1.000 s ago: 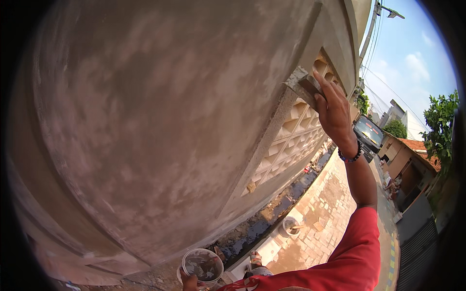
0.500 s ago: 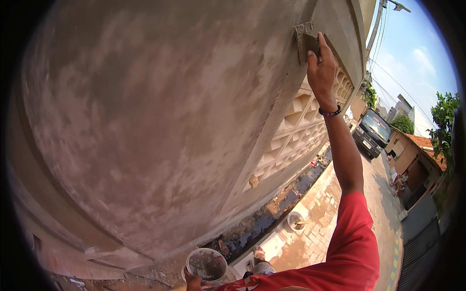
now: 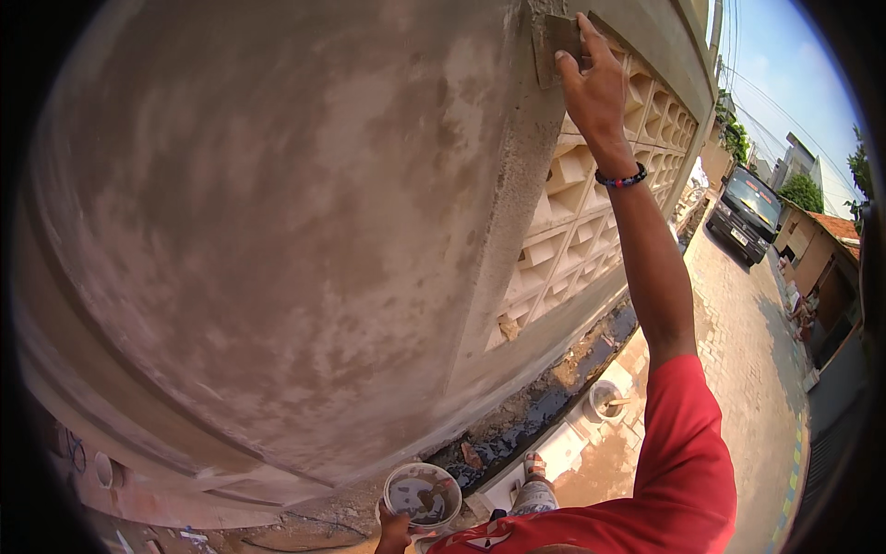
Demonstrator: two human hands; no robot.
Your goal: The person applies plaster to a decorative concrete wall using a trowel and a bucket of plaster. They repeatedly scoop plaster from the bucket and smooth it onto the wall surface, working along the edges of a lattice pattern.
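Observation:
High on the grey plastered wall (image 3: 277,231), my right hand (image 3: 595,92) is closed on a thin, flat rectangular scraper (image 3: 558,48). Its face lies close to the plastered strip beside the lattice of pale vent blocks (image 3: 586,208). Rough wet mortar (image 3: 546,7) shows along the scraper's upper edge. My right arm reaches up, with a dark beaded bracelet at the wrist. Low down, my left hand (image 3: 395,530) grips the near left side of a round white bucket (image 3: 452,480). Grey, wet-looking mix and a darker lump lie inside the bucket; its underside is hidden.
A ditch with dark water (image 3: 506,452) runs along the wall's foot. Beyond it, a second bucket (image 3: 595,406) with a light handle sticking out stands on the paving. A dark vehicle (image 3: 746,217) stands on the road. My sandalled foot (image 3: 535,464) shows near the ditch.
The view has shifted, so wall, vehicle and buckets sit differently in the picture. My right hand and scraper now appear higher and further left. Both hands keep their hold.

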